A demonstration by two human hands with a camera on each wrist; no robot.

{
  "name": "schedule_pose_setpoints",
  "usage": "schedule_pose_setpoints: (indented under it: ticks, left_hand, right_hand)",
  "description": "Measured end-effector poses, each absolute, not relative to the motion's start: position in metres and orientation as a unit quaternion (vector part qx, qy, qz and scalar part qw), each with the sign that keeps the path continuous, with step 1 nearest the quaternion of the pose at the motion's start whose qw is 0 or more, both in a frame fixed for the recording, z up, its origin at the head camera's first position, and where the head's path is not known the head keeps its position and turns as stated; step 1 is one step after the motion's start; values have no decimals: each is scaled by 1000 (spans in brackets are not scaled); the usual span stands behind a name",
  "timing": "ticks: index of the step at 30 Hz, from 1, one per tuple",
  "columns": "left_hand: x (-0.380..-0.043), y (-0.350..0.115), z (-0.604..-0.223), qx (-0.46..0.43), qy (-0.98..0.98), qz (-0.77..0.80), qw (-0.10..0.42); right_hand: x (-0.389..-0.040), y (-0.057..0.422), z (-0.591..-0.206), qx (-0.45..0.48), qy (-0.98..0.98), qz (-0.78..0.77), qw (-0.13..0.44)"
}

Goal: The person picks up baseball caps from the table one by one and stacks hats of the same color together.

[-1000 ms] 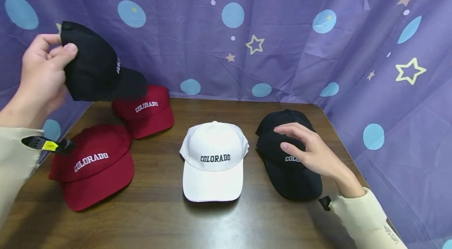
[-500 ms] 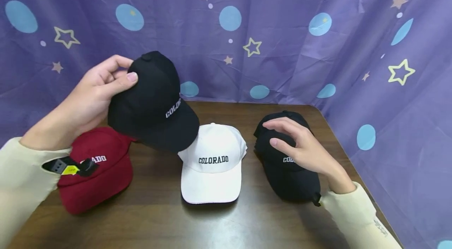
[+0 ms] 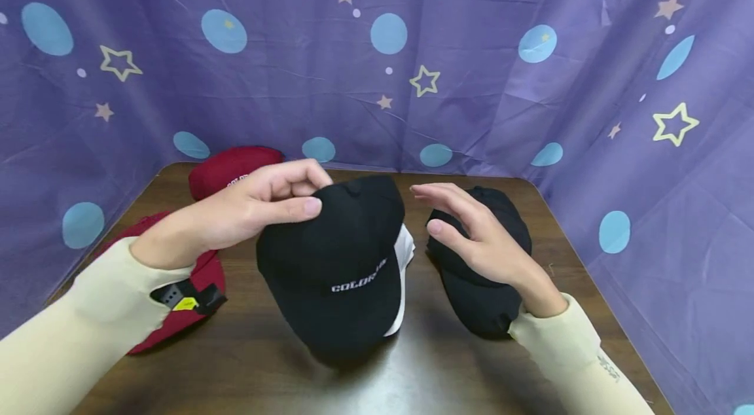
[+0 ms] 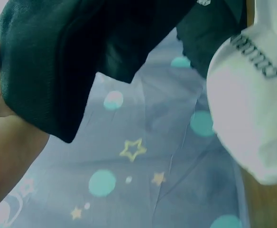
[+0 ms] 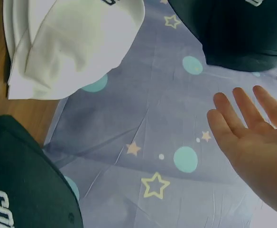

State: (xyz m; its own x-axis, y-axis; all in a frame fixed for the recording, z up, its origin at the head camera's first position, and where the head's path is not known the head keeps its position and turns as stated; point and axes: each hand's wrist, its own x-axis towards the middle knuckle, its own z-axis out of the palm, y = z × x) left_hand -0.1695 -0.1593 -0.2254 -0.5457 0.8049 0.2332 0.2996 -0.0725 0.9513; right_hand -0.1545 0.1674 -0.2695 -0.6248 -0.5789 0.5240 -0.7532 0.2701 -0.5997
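My left hand (image 3: 265, 202) pinches the back edge of a black baseball cap (image 3: 336, 258), thumb on the outside, its brim pointing down toward me. In the head view this cap hides most of the white baseball cap (image 3: 404, 271), whose right edge shows behind it. The left wrist view has the held cap (image 4: 43, 66) at upper left and the white cap (image 4: 252, 95) at right. My right hand (image 3: 477, 235) hovers with relaxed, spread fingers beside the held cap, in front of more black caps (image 3: 483, 304). In the right wrist view, its fingers (image 5: 245, 109) hold nothing.
Two dark red caps lie at left: the near one (image 3: 194, 323) partly behind my left sleeve, the far one (image 3: 235, 163) near the table's back edge. The brown table (image 3: 247, 369) meets a purple patterned curtain (image 3: 330, 74) at the back and sides.
My left hand has carried the black cap from the upper left, rightward and down, to in front of the white cap. My right hand has shifted slightly left, toward the held cap.
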Motion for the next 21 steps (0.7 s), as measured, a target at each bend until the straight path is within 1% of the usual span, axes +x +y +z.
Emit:
schedule_pose_setpoints:
  ticks: [3,7,10,13,17,21]
  left_hand:
    - [-169,-147,-233,425,637,592,250]
    - [-171,-136,-242,430,633,580,279]
    - [-173,-131,-248,443,628,570,291]
    - [-173,-126,-254,453,624,562,298]
    - [-174,-120,-265,445,627,559,309]
    - [-178,-115,-279,421,655,550,303]
  right_hand:
    - [-152,164,-268,431,-784,438,89]
    - [-153,164,-272,449,-766,456,62]
    - [-156,166,-277,469,-743,477,31]
    - [-158,172,-286,475,-721,504,-17]
    - [-166,184,-304,473,-700,530,-71]
    - [-174,200,-320,479,-681,548,-83]
